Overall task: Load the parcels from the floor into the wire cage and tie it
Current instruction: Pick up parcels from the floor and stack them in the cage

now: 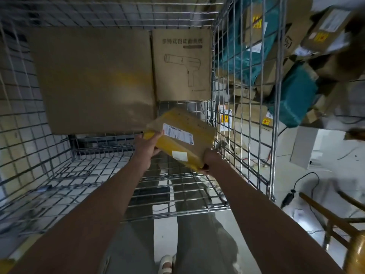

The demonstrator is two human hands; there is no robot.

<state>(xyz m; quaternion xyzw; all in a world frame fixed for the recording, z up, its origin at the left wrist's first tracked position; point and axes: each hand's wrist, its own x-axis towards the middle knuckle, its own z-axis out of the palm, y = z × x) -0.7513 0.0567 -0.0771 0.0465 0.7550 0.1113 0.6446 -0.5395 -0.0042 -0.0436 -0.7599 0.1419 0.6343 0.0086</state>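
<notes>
The left hand (147, 148) and the right hand (210, 161) grip opposite ends of a yellow-taped parcel (180, 138), held tilted inside the wire cage (245, 135). Beyond the parcel stand a large plain carton (92, 82) and a printed box (182, 65).

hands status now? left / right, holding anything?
Left hand: grips the yellow-taped parcel at its near-left corner.
Right hand: grips the same parcel's near-right corner.
</notes>
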